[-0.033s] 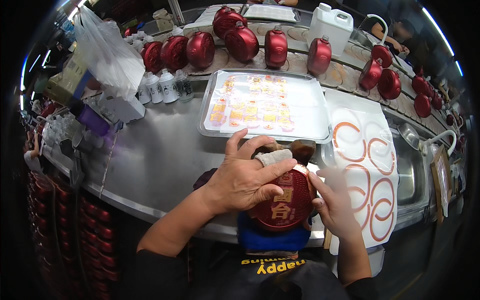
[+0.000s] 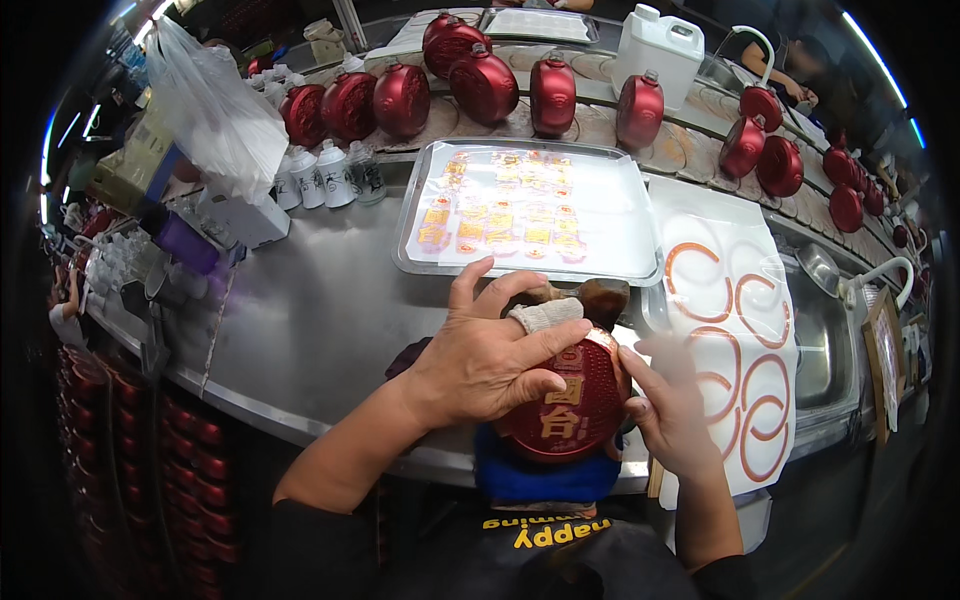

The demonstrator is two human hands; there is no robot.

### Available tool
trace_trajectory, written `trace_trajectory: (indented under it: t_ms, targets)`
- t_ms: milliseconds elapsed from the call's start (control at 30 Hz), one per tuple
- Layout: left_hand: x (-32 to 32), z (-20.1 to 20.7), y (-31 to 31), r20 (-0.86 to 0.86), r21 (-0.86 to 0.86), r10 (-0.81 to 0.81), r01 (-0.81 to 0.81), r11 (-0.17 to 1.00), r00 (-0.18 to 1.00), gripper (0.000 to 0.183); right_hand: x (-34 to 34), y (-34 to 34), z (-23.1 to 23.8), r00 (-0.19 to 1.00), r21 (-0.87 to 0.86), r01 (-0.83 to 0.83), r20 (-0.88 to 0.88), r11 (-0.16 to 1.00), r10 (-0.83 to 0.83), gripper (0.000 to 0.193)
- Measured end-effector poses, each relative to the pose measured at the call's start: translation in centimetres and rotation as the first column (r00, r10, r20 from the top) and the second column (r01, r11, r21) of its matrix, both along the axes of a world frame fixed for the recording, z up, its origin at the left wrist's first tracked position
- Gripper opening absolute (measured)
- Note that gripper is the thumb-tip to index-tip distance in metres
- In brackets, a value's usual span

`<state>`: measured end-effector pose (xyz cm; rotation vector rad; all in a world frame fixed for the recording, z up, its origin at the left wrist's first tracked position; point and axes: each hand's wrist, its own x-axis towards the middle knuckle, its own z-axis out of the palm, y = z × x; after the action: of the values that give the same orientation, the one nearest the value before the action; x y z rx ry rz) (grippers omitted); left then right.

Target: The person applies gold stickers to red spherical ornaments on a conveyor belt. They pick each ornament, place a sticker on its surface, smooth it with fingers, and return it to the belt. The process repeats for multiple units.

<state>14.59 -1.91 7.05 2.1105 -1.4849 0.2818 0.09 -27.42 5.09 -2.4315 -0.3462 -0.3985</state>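
A round, flat red bottle [image 2: 575, 425] with raised gold characters on its face lies over a blue cloth [image 2: 530, 480] at the table's near edge. My left hand [image 2: 485, 355] grips it from the left, the index finger stretched along its upper rim and the thumb over its face. From the right, my right hand [image 2: 670, 405] holds the rim with thumb and fingers; part of this hand is blurred. A shiny gold-orange strip [image 2: 603, 340] runs along the upper rim between the hands. Beside my left fingers sits a pale knit band [image 2: 547, 314], and a brown rounded support [image 2: 604, 298] stands behind.
A metal tray [image 2: 405, 235] with gold and red decals lies beyond the bottle. On the right, a white sheet [image 2: 720, 225] bears orange curved strips, beside a sink [image 2: 825, 350]. Red bottles [image 2: 553, 95] and a white jug [image 2: 655, 60] line the back. Small white bottles [image 2: 335, 175] stand left.
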Motion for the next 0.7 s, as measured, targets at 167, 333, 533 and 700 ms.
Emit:
trace_trajectory:
  t_ms: [167,333,533,700]
  targets:
    - [-0.2,0.7,-0.9,0.103,0.049,-0.015,0.010,0.999,0.995,0.058,-0.8,0.3,-0.6,0.994,0.052,0.088,0.060,0.995,-0.091,0.050]
    - [-0.7,1.4,-1.7,0.121,0.094,-0.026,0.014,0.995,0.992,0.055,-1.3,1.2,-1.1,0.980,0.077,0.138,0.132,0.987,-0.148,0.052]
    - [-1.0,1.6,-2.5,0.147,0.102,-0.034,0.019,0.995,0.989,0.055,-0.4,2.5,-0.3,0.971,0.199,0.170,0.135,0.965,-0.199,0.038]
    - [-1.2,1.8,-2.6,0.110,0.105,-0.025,0.013,0.994,0.994,0.057,0.2,2.3,-0.2,0.991,0.443,0.130,-0.023,0.887,-0.134,0.019]
